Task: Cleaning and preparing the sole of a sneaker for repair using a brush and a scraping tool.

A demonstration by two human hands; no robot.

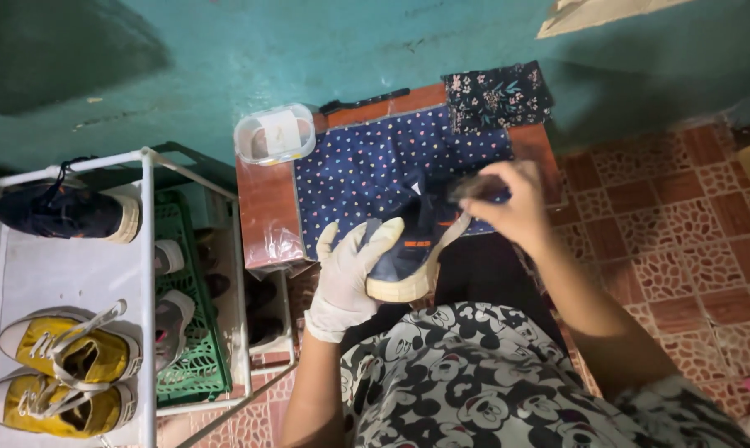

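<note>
My left hand (350,270), in a pale rubber glove, grips a small dark blue shoe (408,249) with an orange stripe and a cream sole, holding it heel toward me. Over the shoe's upper, my bare right hand (514,203) holds a dark brush (474,187), blurred. A loose lace strap hangs from the shoe beneath that hand. Under both lies a blue cloth with small coloured hearts (366,166), spread on a reddish-brown table (263,203).
A clear plastic lidded box (274,134) and a dark floral cloth (495,95) sit at the table's back. Left stands a white shoe rack (68,265) with a dark sneaker (64,211) and yellow sneakers (64,369); a green crate (188,348) beside it. Teal wall behind, tiled floor right.
</note>
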